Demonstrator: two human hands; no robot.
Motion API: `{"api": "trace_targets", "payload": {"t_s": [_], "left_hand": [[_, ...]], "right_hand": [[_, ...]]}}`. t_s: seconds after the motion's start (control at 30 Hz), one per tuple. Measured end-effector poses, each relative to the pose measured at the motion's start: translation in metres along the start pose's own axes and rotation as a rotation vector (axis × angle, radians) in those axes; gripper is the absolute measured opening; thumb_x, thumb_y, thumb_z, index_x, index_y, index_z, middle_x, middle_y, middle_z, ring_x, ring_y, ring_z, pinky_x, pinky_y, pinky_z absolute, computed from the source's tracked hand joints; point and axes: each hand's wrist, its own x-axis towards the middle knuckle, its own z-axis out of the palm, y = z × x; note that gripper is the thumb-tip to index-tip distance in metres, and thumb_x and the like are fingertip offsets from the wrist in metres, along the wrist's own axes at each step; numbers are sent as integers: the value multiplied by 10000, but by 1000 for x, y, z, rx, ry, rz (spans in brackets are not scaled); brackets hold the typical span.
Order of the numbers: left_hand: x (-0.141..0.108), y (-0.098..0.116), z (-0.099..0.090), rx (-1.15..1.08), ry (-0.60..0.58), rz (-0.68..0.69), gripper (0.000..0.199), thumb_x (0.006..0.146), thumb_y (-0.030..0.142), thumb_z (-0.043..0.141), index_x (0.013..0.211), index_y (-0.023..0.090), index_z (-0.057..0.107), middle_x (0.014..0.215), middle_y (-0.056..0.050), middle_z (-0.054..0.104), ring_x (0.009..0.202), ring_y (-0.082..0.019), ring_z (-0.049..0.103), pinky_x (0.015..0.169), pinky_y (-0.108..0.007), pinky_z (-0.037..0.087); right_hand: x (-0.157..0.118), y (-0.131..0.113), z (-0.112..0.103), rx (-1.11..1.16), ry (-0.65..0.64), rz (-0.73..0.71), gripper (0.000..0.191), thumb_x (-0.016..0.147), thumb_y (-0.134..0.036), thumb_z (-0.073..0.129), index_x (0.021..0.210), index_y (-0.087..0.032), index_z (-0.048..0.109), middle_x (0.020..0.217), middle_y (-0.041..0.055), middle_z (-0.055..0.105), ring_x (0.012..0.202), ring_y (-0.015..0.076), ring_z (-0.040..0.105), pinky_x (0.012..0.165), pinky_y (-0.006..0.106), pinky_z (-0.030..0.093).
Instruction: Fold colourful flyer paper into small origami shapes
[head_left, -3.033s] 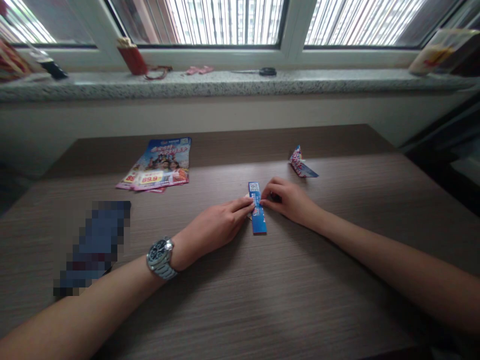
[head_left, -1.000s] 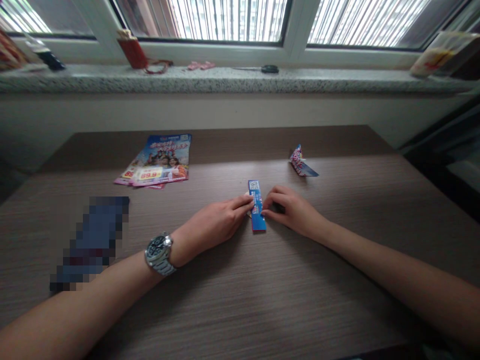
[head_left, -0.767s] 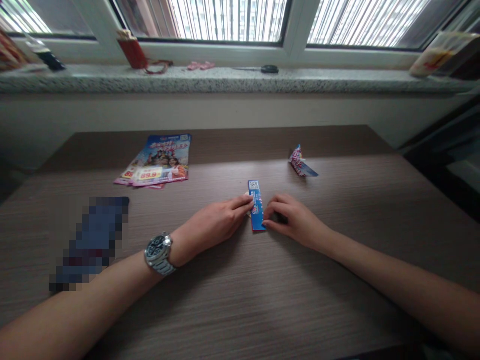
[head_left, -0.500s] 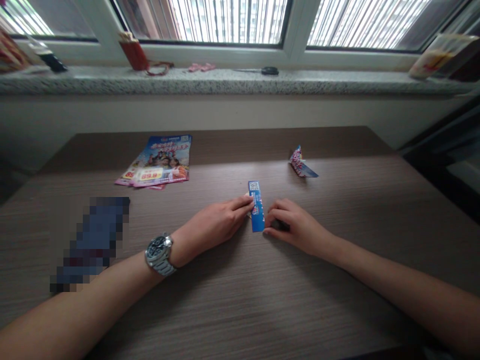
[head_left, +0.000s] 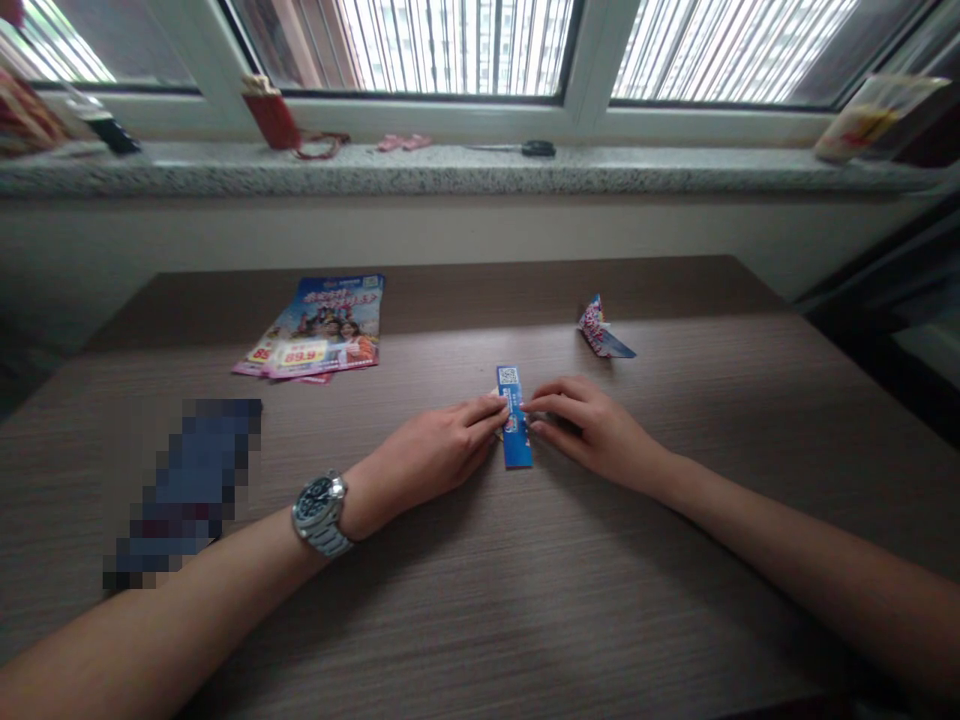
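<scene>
The blue paper strip (head_left: 517, 448) lay on the worktop (head_left: 450, 620), between both hands. The left hand (head_left: 431, 445) pressed its fingers, held together, on the strip's left side, seemingly so that it would not slide; whether the thumb pinched, I could not tell. The right hand (head_left: 600, 428) had its fingers loosely spread at the other edge, perhaps for keeping it flat. The brochures (head_left: 330, 325) lay well apart, out of the way.

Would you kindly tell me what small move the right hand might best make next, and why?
Perhaps a light press of the right hand along the blue paper strip's right edge: its fingertips are at that edge, and the left hand rests on the strip's left side, likely steadying it.
</scene>
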Motion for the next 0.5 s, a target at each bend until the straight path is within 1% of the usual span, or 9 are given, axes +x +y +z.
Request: {"api": "trace_targets", "payload": {"t_s": [0.1, 0.17, 0.23, 0.33, 0.5], "left_hand": [[0, 0, 1, 11, 10, 8, 377, 1045, 225, 446, 1389, 124, 562, 1477, -148, 555, 1296, -268, 609, 1086, -408, 541], [0, -1, 1, 18, 20, 14, 368, 1044, 228, 447, 1372, 116, 572, 1466, -153, 564, 1299, -271, 606, 1083, -414, 543], [-1, -1, 2, 17, 23, 17, 364, 1043, 225, 448, 1367, 113, 573, 1463, -152, 567, 1300, -270, 604, 1082, -413, 544], [-1, -1, 2, 11, 16, 12, 362, 1036, 215, 462, 1367, 117, 570, 1466, -146, 565, 1298, -268, 605, 1085, -407, 541], [0, 0, 2, 15, 32, 4, 359, 1030, 228, 487, 1365, 131, 568, 1445, -149, 580, 1304, -270, 597, 1086, -422, 536]], "right_hand": [[5, 8, 3, -80, -17, -32, 336, 1026, -295, 535, 1345, -237, 623, 1324, 123, 639, 1244, 273, 575, 1056, 493, 488], [7, 13, 6, -125, -46, -45, 371, 1034, -306, 509, 1388, -241, 599, 1408, 128, 602, 1328, 287, 534, 1104, 528, 462], [8, 16, 8, -167, -75, -47, 387, 1037, -311, 498, 1401, -217, 591, 1464, 140, 569, 1395, 301, 487, 1135, 543, 437], [8, 19, 11, -201, -96, -45, 386, 1041, -307, 490, 1391, -183, 595, 1493, 150, 549, 1434, 301, 454, 1156, 532, 422], [9, 19, 11, -214, -95, -47, 361, 1037, -306, 507, 1362, -188, 609, 1471, 130, 578, 1413, 290, 485, 1154, 516, 429]]}}
